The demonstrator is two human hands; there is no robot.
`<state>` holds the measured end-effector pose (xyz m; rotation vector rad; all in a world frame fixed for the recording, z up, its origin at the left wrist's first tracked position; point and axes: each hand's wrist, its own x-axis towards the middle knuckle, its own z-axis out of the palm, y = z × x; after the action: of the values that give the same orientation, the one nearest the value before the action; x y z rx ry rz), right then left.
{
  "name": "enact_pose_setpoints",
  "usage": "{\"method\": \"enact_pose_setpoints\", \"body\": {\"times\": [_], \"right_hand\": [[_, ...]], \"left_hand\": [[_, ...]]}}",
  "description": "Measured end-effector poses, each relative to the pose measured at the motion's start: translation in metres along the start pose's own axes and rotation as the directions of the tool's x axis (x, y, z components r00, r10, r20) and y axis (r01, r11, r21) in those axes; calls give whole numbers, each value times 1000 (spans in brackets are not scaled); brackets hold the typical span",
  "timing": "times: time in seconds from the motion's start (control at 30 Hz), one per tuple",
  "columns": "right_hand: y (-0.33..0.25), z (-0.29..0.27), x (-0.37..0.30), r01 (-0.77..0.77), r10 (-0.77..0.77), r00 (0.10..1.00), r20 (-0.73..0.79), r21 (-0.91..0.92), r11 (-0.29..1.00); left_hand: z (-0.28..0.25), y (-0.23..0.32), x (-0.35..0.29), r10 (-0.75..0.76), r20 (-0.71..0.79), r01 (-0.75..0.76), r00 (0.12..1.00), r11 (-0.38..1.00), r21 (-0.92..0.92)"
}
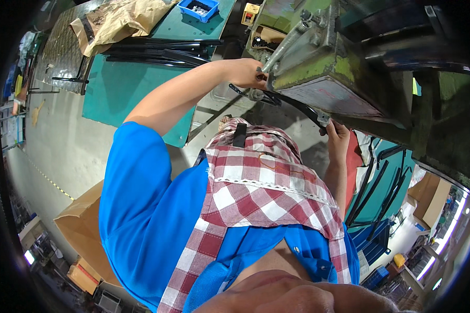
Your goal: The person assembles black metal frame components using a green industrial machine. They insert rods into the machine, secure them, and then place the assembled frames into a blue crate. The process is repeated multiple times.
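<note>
A green-painted metal machine [318,83] with worn edges stands in front of me. My left hand [244,73] is closed at the machine's near-left corner, beside a metal rod [287,47]. What its curled fingers hold is hidden. A dark, slightly curved tube [300,107] runs under the machine's lower edge toward my right hand [338,136]. That hand pinches the tube's right end, next to a small metal fitting [324,119]. Below my left hand, another short black bent piece [237,89] sticks out to the left.
On the left, a green table [115,96] bears several black tubes [156,52], brown paper [122,21] and a blue bin [198,9] of small parts. More black bars [384,193] lie on a green surface at right. A cardboard box [83,224] stands at lower left.
</note>
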<state>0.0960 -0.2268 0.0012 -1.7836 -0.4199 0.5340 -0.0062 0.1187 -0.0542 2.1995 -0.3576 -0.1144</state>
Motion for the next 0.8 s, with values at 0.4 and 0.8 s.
{"method": "enact_pose_setpoints", "body": {"times": [0.4,0.8], "right_hand": [[39,-19,23,5,-6,1000,-9,-89,996],[-18,89,18,432,-248,901,356,-787,441]], "left_hand": [[-18,22,2,-327,254,365,910,924,-116],[2,20,12,-446,269,479,854,875,-69]]}}
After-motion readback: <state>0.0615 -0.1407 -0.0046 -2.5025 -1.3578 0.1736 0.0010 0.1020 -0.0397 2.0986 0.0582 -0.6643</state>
